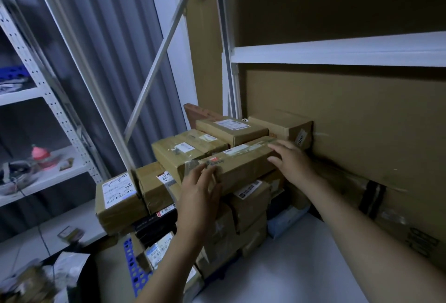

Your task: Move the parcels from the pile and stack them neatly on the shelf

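A long brown cardboard parcel (243, 161) lies on top of a stack of parcels (248, 206) on the white shelf (301, 261). My left hand (200, 191) presses its near end with fingers spread and straight. My right hand (293, 161) lies flat against its far right end, fingers extended. More brown parcels (231, 129) sit behind it, and others (118, 196) to the left carry white labels. Lower parcels in the stack are partly hidden by my left forearm.
Large flat cardboard sheets (350, 133) lean along the shelf's back and right side. A white shelf beam (337, 51) runs above. A diagonal metal brace (159, 56) crosses left of the stack. Another white rack (48, 100) with a pink bottle (42, 156) stands at left. A blue perforated crate (135, 271) sits below.
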